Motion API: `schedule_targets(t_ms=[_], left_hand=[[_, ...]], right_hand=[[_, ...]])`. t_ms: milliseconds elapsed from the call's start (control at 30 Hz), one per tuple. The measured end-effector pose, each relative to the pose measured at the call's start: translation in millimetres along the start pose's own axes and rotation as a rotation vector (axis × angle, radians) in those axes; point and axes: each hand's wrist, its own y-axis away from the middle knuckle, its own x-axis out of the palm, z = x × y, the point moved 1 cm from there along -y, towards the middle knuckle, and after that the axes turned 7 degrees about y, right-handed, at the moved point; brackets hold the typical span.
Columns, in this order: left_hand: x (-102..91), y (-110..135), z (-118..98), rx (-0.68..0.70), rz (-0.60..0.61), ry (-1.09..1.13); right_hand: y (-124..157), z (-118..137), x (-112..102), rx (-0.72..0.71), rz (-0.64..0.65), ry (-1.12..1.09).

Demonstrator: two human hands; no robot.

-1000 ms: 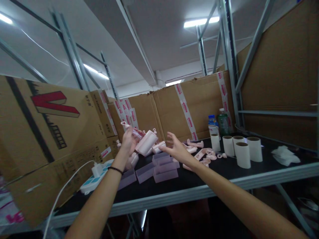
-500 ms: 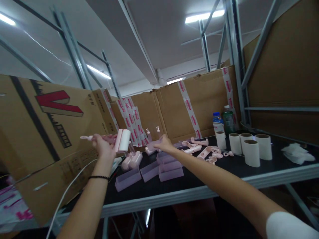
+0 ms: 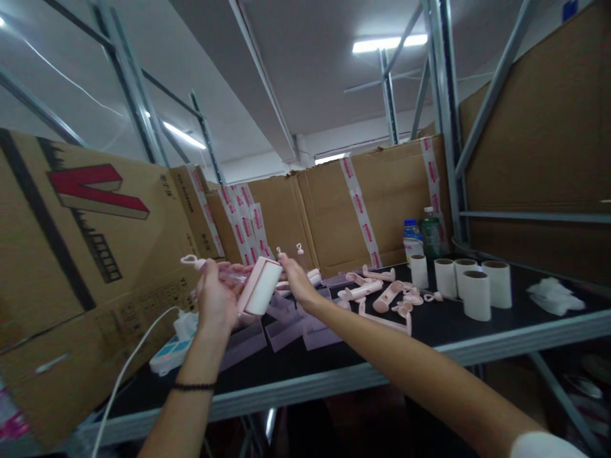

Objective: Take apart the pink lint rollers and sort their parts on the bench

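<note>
One roller head (image 3: 263, 287) projects beyond the left fingers (image 3: 235, 268).

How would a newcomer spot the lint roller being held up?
Find the cardboard panel with the red V, at the picture's left. Right of it, a left hand with a black bracelet holds the lint roller. Unlike the pink parts on the tabletop, it is raised and carries a white roll.

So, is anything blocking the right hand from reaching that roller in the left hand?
Nothing visible does. The right hand is right beside the white roller that the left hand holds, though I can't tell whether they touch. The purple trays appear below, not between them.
</note>
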Motion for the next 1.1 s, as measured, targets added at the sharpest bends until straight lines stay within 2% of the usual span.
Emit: schedule_targets(t_ms=[67,133,200,233,300,333,400,467,533,567,633,700,733,800,900,933,1000,1100], left_hand=[[10.4,14,1,-0.064,0.119,-0.021],[24.3,26,2,-0.088,0.264,-0.115],[38.4,34,1,-0.008,0.39,-0.272],[44.6,38,0,0.08,0.42,-0.35],[54.9,50,-1,0.261,0.392,-0.41],[59.6,59,0,0.304,0.356,-0.382],[70.0,85,8,0.231,0.305,-0.252],[82.9,119,22,0.036,0.309,-0.112],[95.7,153,36,-0.108,0.294,0.031],[100.2,167,41,-0.132,0.233,0.095],[104.4,186,48,-0.162,0.117,0.162],[101.4,197,49,-0.137,0.051,0.112],[98.0,201,48,-0.091,0.06,0.033],[91.2,211,44,0.092,0.167,-0.196],[89.2,232,41,0.527,0.476,-0.488],[90.8,238,42,0.675,0.554,-0.531],[95.3,245,46,0.918,0.628,-0.574],[100.7,242,58,1.069,0.647,-0.642]], right_hand=[[16,14,-14,-0.101,0.022,0.013],[36,30,-31,-0.224,0.09,0.117],[58,44,-50,-0.279,0.105,0.215],[68,49,-59,-0.265,0.062,0.228],[85,55,-73,-0.2,-0.131,0.131],[92,56,-78,-0.169,-0.254,0.037],[105,53,-83,-0.129,-0.475,-0.168],[118,50,-84,-0.119,-0.587,-0.265],[135,48,-84,-0.107,-0.566,-0.206],[145,49,-85,-0.099,-0.527,-0.12],[170,55,-93,-0.095,-0.447,0.167],[198,69,-107,-0.169,-0.471,0.515],[211,80,-114,-0.248,-0.511,0.649],[231,104,-125,-0.442,-0.551,0.78],[241,134,-128,-0.638,-0.417,0.816],[238,138,-127,-0.665,-0.379,0.834],[229,137,-124,-0.704,-0.397,0.865],[211,124,-125,-0.721,-0.541,0.892]])
